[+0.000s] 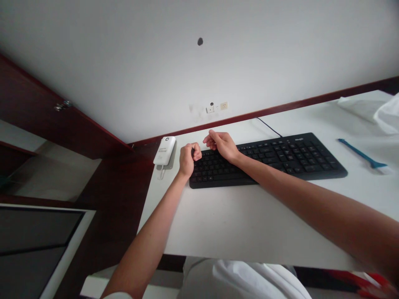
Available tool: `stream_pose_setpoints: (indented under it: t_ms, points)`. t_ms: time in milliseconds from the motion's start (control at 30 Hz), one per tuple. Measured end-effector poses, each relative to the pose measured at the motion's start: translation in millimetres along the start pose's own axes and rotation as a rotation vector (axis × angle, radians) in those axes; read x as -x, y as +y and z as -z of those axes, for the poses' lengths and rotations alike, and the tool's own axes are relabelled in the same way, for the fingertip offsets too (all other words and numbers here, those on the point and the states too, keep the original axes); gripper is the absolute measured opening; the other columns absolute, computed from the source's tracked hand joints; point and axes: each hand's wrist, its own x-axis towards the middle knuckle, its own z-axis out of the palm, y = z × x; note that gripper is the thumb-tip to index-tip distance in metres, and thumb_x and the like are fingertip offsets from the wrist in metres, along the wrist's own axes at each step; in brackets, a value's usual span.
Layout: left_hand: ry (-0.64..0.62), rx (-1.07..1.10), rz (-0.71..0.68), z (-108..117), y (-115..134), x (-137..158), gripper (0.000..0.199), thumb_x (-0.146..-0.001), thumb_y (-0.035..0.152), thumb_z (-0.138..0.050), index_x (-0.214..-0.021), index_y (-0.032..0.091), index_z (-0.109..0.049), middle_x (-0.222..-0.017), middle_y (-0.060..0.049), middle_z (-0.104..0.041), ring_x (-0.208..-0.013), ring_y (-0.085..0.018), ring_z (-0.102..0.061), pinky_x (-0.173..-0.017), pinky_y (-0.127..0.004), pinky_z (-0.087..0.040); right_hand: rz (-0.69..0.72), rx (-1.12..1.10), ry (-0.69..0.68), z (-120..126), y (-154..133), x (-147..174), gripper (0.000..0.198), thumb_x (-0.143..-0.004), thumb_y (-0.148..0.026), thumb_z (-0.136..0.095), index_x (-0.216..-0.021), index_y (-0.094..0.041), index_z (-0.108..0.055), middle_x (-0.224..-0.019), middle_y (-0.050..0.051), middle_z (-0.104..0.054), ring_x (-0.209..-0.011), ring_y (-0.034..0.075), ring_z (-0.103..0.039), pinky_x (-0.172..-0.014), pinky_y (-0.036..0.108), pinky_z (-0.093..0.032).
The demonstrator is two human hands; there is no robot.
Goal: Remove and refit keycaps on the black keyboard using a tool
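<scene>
A black full-size keyboard (230,170) lies slightly slanted on a white table. Above its left end is my left hand (188,158), closed, with the fingers wrapped inward; whether anything is inside them is hidden. My right hand (223,145) is close beside it, over the keyboard's upper left part. Its fingers are loosely bent and somewhat apart, and no object shows between them. A small gap separates the two hands. Left of my left hand, a white power bank (165,150) with a short white cable (162,172) rests near the table's left edge.
A blue brush (361,153) lies right of the keyboard, and crumpled white plastic (361,109) is at the back right. The keyboard's black cord (268,126) runs toward the wall (149,74). Wall sockets (223,105) sit above the table (218,224). A dark red door (46,95) stands left.
</scene>
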Motion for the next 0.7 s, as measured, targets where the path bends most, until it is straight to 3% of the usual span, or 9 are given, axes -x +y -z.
stream_pose_setpoints:
  t_ms: [133, 233, 500, 700]
  points:
    - [-0.106, -0.266, -0.081, -11.1, 9.5, 7.9, 0.062, -0.100, 0.067, -0.035, -0.060, 0.020, -0.039, -0.055, 0.001, -0.038, -0.054, -0.012, -0.034, -0.057, -0.032, -0.027, -0.012, -0.002, -0.004, 0.1, -1.5, 0.0, 0.068, -0.084, -0.081, -0.058, -0.074, -0.016, -0.074, -0.064, 0.004, -0.064, -0.057, 0.013, -0.053, -0.055, 0.027, -0.042]
    - [-0.144, -0.308, -0.085, -13.9, 12.4, 8.8, 0.062, -0.098, 0.068, -0.039, -0.060, 0.020, -0.040, -0.056, 0.001, -0.038, -0.056, -0.013, -0.034, -0.057, -0.031, -0.026, -0.014, -0.006, -0.009, -0.3, -2.6, -0.2, 0.068, -0.083, -0.081, -0.059, -0.073, -0.016, -0.074, -0.063, 0.004, -0.063, -0.057, 0.013, -0.052, -0.055, 0.027, -0.041]
    - [0.063, 0.305, 0.154, 9.2, 9.1, -5.3, 0.056, -0.101, 0.056, -0.033, -0.057, 0.021, -0.034, -0.052, 0.004, -0.024, -0.049, -0.012, -0.030, -0.052, -0.028, -0.030, -0.014, 0.017, 0.008, -0.1, -5.5, 1.5, 0.070, -0.082, -0.083, -0.058, -0.073, -0.016, -0.074, -0.064, 0.005, -0.063, -0.058, 0.013, -0.054, -0.054, 0.027, -0.041]
    - [0.144, 0.433, 0.227, 15.1, 14.2, -4.9, 0.058, -0.101, 0.055, -0.029, -0.054, 0.021, -0.032, -0.050, 0.003, -0.023, -0.047, -0.011, -0.029, -0.053, -0.028, -0.035, -0.035, 0.001, 0.011, -0.1, -7.3, 1.8, 0.069, -0.081, -0.084, -0.058, -0.073, -0.017, -0.073, -0.065, 0.005, -0.064, -0.060, 0.014, -0.054, -0.055, 0.027, -0.042]
